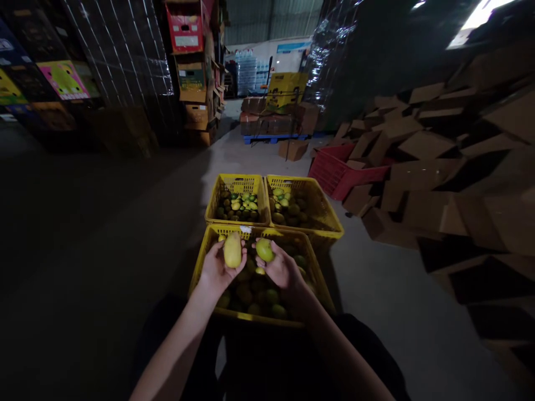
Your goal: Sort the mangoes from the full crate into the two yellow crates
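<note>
A pale yellow mango (233, 250) rests in my left hand (217, 270), with the fingers curled around its sides. My right hand (282, 267) grips a smaller green mango (264, 250) between thumb and fingers. Both hands are above the near yellow crate (259, 318), which holds many green and yellowish fruits (254, 295) in shadow. Beyond it stand two more yellow crates. The far left crate (209, 203) contains green and yellow fruits (242, 203), and the far right crate (330, 214) has similar fruits (288, 206) gathered toward its left side.
To the right, a large heap of cardboard boxes (434, 184) spreads over the floor around a red crate (334, 172). Farther off are a blue pallet (271, 137) with boxes, a tall carton stack (194, 83) and a small cardboard box (293, 149). The left side is dark.
</note>
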The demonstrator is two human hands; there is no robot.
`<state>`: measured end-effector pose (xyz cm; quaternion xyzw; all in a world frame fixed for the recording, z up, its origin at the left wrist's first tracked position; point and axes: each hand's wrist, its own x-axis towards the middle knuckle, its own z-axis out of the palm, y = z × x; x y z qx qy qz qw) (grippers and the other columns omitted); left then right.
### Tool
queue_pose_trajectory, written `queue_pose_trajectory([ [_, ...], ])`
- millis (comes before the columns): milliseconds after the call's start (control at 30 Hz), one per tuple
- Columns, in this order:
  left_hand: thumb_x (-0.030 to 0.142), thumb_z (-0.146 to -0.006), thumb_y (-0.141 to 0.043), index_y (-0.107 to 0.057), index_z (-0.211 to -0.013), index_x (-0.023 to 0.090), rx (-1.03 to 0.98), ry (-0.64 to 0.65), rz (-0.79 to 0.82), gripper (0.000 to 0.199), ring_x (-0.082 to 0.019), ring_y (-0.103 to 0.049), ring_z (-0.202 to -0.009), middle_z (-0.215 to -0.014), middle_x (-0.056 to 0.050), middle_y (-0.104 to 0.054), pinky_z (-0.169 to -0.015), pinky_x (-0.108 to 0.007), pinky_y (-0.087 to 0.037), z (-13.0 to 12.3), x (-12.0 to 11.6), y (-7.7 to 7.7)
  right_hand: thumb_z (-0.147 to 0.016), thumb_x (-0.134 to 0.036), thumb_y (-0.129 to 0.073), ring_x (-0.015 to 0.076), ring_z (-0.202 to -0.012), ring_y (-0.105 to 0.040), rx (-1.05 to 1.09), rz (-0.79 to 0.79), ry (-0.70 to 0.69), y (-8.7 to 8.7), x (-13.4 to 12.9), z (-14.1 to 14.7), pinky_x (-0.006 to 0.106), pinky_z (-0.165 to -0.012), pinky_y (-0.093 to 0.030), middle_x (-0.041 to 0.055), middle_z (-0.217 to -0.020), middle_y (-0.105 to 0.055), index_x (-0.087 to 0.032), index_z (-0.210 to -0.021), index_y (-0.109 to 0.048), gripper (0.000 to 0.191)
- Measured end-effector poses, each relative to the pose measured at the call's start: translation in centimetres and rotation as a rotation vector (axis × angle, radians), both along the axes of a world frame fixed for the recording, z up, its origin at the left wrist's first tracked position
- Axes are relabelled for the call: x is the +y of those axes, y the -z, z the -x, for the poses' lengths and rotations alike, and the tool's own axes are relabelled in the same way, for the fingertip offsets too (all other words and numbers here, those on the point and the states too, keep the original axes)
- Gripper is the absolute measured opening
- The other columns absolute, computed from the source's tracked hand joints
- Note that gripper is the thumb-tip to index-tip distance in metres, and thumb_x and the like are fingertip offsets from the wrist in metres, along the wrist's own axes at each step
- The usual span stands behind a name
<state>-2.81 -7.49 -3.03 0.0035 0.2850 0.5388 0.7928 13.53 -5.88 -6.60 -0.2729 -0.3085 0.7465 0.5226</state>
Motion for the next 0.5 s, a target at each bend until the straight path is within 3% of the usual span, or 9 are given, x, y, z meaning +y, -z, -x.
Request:
queue_pose_trajectory([
  [200, 0.032, -0.089, -0.049, -0.062, -0.103, 0.01, 0.012, 0.024, 0.034, 0.03, -0.009, -0.058, -0.05, -0.072, -0.006, -0.069, -0.045, -0.017, -0.048, -0.5, 0.7, 0.5, -0.076, -0.053, -0.061, 0.0094, -0.05, -0.039, -0.019, 0.076, -0.034, 0.1, 0.6, 0.8, 0.024, -0.05, -0.029, 0.0015, -0.073, -0.062, -0.021, -0.086, -0.061, 0.034],
  [300, 0.033, -0.088, -0.044, -0.063, -0.102, 0.006, 0.042, 0.018, 0.129, 0.037, -0.01, -0.054, -0.044, -0.062, -0.007, -0.065, -0.039, -0.017, -0.042, -0.4, 0.9, 0.7, -0.075, -0.06, -0.059, 0.0095, -0.047, -0.04, -0.105, 0.1, 0.035, 0.5, 0.7, 1.2, 0.023, -0.047, -0.026, 0.0005, -0.066, -0.06, -0.02, -0.087, -0.06, 0.041],
  [400, 0.032, -0.085, -0.044, -0.064, -0.097, 0.006, 0.073, -0.042, 0.172, 0.035, -0.016, -0.063, -0.056, -0.062, -0.008, -0.065, -0.05, -0.023, -0.05, -0.5, 0.9, 1.3, -0.075, -0.061, -0.06, 0.0114, -0.055, -0.047, -0.258, 0.025, 0.23, 1.3, 0.7, 2.0, 0.022, -0.046, -0.03, 0.0008, -0.07, -0.059, -0.02, -0.085, -0.058, 0.041],
  [500, 0.032, -0.084, -0.044, -0.064, -0.092, 0.012, 0.056, -0.155, 0.129, 0.03, -0.021, -0.068, -0.073, -0.076, -0.008, -0.069, -0.066, -0.033, -0.055, -1.1, 0.7, 2.1, -0.082, -0.06, -0.051, 0.016, -0.073, -0.057, -0.488, -0.115, 0.328, 2.1, 0.2, 3.2, 0.027, -0.058, -0.044, 0.0038, -0.085, -0.062, -0.021, -0.096, -0.058, 0.042],
])
